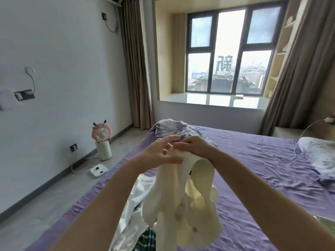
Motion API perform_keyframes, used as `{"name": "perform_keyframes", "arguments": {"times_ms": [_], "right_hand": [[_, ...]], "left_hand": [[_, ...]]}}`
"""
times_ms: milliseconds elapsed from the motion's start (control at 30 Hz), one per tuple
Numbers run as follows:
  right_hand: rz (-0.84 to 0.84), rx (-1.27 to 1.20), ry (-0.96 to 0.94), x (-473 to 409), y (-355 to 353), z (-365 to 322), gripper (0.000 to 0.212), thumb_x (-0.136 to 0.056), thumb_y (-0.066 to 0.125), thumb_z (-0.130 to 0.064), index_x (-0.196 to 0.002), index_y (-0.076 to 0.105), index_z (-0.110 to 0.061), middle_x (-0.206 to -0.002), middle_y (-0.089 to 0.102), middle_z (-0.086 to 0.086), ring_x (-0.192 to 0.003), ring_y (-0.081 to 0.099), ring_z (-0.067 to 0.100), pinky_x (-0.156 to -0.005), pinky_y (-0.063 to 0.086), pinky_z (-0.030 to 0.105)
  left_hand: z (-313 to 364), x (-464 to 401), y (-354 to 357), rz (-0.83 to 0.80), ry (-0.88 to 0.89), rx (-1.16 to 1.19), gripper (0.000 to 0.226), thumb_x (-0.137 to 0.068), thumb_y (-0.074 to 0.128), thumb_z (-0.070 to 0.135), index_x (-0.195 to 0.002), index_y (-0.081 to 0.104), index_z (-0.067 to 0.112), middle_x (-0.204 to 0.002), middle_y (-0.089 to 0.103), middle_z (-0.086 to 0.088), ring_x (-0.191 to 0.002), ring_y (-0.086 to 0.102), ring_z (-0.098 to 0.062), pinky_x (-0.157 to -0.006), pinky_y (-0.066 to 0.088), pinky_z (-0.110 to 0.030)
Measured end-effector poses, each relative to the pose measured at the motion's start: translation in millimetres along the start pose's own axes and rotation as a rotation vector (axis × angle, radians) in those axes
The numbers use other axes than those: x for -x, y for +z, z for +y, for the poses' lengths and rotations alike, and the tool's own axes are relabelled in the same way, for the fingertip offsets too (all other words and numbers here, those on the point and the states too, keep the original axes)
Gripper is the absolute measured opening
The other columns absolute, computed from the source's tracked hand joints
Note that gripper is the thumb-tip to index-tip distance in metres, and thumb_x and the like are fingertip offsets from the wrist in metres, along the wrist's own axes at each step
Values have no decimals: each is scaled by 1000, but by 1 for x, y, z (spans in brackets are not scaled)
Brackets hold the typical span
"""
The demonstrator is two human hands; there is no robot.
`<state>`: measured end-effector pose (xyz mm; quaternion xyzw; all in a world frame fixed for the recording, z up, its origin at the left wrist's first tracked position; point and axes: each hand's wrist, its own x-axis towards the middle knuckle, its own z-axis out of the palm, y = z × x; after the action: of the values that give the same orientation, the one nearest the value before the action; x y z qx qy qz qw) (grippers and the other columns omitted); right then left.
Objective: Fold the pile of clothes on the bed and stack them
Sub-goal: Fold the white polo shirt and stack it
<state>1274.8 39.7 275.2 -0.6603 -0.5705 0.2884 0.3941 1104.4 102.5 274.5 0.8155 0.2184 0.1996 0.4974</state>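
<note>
- Right hand (194,146) curled over the top edge of a cream garment (183,201), gripping it.
- Left hand (161,153) against the same edge, fingers spread and mostly straight; whether pinching, cannot tell.
- Garment held up above the bed (262,169), hanging toward 6 o'clock in soft, blurred folds.
- White cloth (134,211) and plaid cloth (147,238) lying beneath, at 7 o'clock.
- Purple sheet, wrinkled; crumpled lilac bedding (172,128) at 12 o'clock, pillow (320,153) at 3.
- Window (230,51) beyond, curtains either side; pink fan (101,140) on the floor at 9.
</note>
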Motion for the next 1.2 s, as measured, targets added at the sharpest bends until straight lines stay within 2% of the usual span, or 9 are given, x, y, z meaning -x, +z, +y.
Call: {"name": "perform_keyframes", "arguments": {"times_ms": [100,200,333,433,533,600,800,933,1200], "right_hand": [[86,-348,114,38,-14,10,24,-87,68,-34,-86,74,-10,-75,67,3,-69,59,15,-67,49,26],[133,-628,97,86,-18,29,21,-94,58,-24,-86,75,-13,-79,69,5,-68,63,14,-62,51,26],[163,-674,145,151,0,61,36,-97,48,-11,-77,78,-15,-74,69,6,-60,63,11,-55,52,24],[146,-666,87,193,10,61,30,-95,50,-34,-103,74,-18,-94,71,8,-81,66,17,-71,54,28],[115,-713,45,221,8,52,44,-84,66,-18,-128,59,-15,-121,64,19,-107,63,36,-85,55,42],[203,-584,62,236,4,38,44,-81,71,-12,-124,63,-16,-116,67,16,-103,66,32,-82,57,40],[596,-14,183,278,-10,11,4,-77,77,-30,-80,77,-29,-79,73,-7,-68,63,-1,-60,46,9],[627,25,190,299,-18,1,5,-80,74,-34,-84,74,-36,-77,73,-7,-67,65,0,-58,45,7],[608,260,153,319,-55,0,13,-93,59,-27,-84,67,-22,-82,65,-4,-73,55,5,-66,40,20]], "left_hand": [[3,1,26,82,36,-12,36,-80,75,19,-115,66,16,-81,64,-11,-75,57,-10,-68,48,-21],[6,-3,41,211,93,11,10,-83,73,24,-87,74,15,-73,68,8,-65,57,5,-60,45,-9],[22,-6,46,315,23,220,39,-85,71,30,-78,62,-7,-63,50,-8,-59,44,-16,-51,38,-26],[29,0,40,335,-20,334,30,-85,69,33,-78,59,5,-68,49,-12,-62,44,-21,-56,38,-32],[27,12,36,306,-29,312,30,-87,67,36,-82,60,7,-76,50,-15,-69,43,-25,-64,37,-38],[21,22,37,265,-10,280,32,-88,65,37,-82,59,7,-76,48,-13,-70,41,-25,-64,34,-38],[-6,50,56,138,55,158,32,-85,68,36,-69,58,11,-62,42,-6,-61,36,-16,-53,32,-25],[-8,66,72,94,40,202,7,-84,72,20,-83,69,13,-60,58,5,-59,50,-9,-58,41,-23],[24,68,92,167,149,66,22,-86,71,26,-67,64,15,-54,52,13,-50,42,2,-50,35,-12]]}}
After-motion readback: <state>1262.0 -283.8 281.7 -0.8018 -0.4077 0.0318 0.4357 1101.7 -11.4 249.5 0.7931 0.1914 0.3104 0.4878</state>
